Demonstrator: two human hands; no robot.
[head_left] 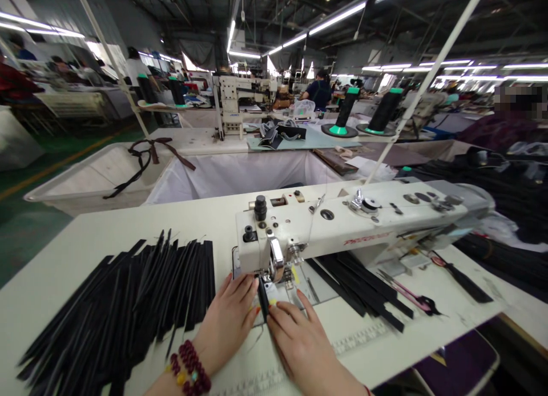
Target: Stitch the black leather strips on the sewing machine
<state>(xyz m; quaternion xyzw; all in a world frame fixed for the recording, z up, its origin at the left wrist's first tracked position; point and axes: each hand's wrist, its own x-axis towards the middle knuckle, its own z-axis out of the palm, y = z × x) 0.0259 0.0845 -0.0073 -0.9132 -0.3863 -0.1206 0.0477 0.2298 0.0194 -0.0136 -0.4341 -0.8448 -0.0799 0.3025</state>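
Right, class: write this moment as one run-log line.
left hand: at black strip; right hand: same strip; sewing machine: strip leads under head; strip pile: left of hands

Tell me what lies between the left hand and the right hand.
In the head view, a narrow black strip lies between the left hand and the right hand, pointing toward the sewing machine.

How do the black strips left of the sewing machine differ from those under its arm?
The left pile is much larger; the right bundle has only a few strips. The left pile lies in the open, while the right bundle runs partly beneath the sewing machine. Both consist of narrow black strips on the white table.
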